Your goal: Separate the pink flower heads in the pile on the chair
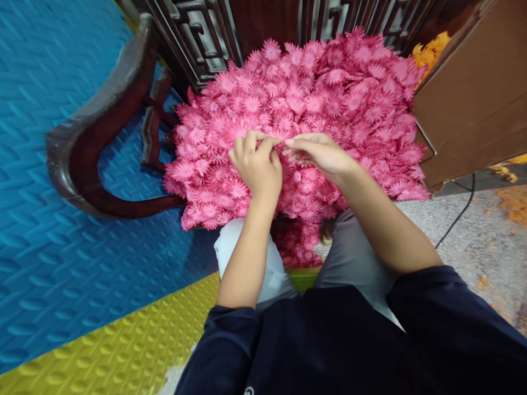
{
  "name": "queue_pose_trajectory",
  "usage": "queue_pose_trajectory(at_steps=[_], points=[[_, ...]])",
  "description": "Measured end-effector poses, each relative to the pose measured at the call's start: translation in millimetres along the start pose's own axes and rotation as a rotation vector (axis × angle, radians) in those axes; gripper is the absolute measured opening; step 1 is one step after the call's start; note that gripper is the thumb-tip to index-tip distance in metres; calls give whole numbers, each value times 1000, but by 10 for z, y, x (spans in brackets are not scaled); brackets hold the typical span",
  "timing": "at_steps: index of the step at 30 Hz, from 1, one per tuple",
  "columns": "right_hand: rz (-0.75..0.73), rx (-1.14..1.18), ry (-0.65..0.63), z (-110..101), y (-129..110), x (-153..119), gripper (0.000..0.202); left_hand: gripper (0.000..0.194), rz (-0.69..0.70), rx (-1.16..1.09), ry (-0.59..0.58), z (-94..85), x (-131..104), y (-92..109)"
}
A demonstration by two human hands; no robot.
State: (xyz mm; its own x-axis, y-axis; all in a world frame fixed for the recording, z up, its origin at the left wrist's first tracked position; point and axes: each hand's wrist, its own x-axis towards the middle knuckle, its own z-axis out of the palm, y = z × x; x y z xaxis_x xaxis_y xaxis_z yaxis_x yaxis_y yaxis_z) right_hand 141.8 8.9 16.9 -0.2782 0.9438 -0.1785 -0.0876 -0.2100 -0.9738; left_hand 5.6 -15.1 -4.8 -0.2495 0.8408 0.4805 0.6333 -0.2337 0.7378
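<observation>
A wide heap of pink artificial flower heads (313,104) fills the middle of the view, and both hands are over it. My left hand (259,164) is bent at the fingers, its thumb and forefinger pinched near the other hand. My right hand (319,153) reaches in from the right with thumb and fingertips drawn together. The two sets of fingertips almost meet. Whatever lies between them blends into the pink behind and cannot be made out.
A dark curved wooden armrest (82,159) stands at the left above blue textured matting (37,230) with a yellow strip (123,334). Carved dark panels (263,22) rise behind the heap. On the right are a brown cardboard box (473,104), orange flowers (432,52) and a black cord (459,214).
</observation>
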Motion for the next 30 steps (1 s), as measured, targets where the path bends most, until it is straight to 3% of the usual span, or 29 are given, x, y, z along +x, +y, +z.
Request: queue_pose_trajectory(at_steps=[6,12,17,26,30], points=[[-24,-45,42,63,-3,-5,7,21,4,34,16,5,1,2],[-93,-109,49,85,27,11,14,18,-33,3,17,29,6,-40],[-206,-177,82,92,92,52,26,14,28,-51,65,54,7,-82],[-241,-199,86,78,35,43,31,4,94,-159,-87,16,18,11],[-226,-191,63,85,17,34,30,12,-1,-296,-78,47,27,4]])
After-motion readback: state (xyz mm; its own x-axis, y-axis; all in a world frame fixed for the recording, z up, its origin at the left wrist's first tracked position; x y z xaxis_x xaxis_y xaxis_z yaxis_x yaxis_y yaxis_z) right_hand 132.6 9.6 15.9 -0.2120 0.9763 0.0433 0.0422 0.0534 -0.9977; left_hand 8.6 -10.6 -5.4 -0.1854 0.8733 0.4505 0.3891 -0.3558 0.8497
